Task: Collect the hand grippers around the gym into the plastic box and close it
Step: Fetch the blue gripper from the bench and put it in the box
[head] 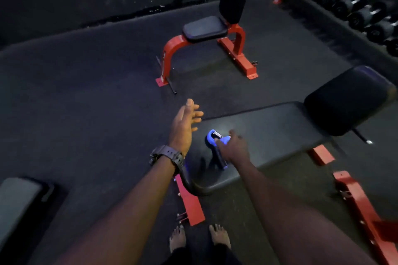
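A blue and black hand gripper (216, 148) lies on the near end of a black padded bench (269, 135). My right hand (234, 148) rests on top of the gripper with its fingers closed around the blue head, hiding one handle. My left hand (185, 126) hovers just left of the bench end, fingers spread and holding nothing, a dark watch on its wrist. The plastic box is not in view.
The bench stands on red steel feet (190, 202). A second red-framed seat with an upright back pad (205, 29) stands farther ahead. A dumbbell rack (355, 4) runs along the far right. Another pad (17, 206) sits at the lower left. My bare feet (199, 239) stand on dark rubber flooring.
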### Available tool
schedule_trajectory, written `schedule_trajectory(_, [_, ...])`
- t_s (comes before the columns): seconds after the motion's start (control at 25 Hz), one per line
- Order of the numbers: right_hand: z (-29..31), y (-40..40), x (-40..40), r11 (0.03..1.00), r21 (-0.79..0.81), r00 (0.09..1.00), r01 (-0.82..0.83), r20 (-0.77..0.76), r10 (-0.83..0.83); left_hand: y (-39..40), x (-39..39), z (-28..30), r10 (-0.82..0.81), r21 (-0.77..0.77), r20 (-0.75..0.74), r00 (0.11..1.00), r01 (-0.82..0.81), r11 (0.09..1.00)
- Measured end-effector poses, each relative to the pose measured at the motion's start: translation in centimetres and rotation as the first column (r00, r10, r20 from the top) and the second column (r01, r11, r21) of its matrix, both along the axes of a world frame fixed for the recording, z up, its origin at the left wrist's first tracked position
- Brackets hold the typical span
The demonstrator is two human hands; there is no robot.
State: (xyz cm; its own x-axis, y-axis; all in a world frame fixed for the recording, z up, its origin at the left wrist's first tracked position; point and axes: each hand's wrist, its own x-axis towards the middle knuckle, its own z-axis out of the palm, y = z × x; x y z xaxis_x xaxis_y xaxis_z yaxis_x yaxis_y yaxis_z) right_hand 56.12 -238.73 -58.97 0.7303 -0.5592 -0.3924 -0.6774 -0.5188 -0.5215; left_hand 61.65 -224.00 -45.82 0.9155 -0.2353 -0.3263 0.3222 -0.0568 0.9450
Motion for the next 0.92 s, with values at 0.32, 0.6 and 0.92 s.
schedule_trajectory(0.32, [-1.5,-1.4,1.6,0.986,0.03,0.986,-0.166,0.038,0.165,-2.0,2.6,1.0,0.132,0.058,0.032,0.991,-0.134,0.989])
schedule_trajectory(0.6, [16.4,6.2,11.1,0.734,0.483,0.793,-0.478,0.597,0.124,8.0,2.2,12.3,0.485,-0.036,0.26,0.835,-0.493,0.869])
schedule_trajectory(0.92, [32.5,31.6,2.1,0.248,0.258,0.343,-0.934,0.842,0.417,29.4,-12.5,23.2,0.797,-0.185,0.462,0.388,-0.837,0.515])
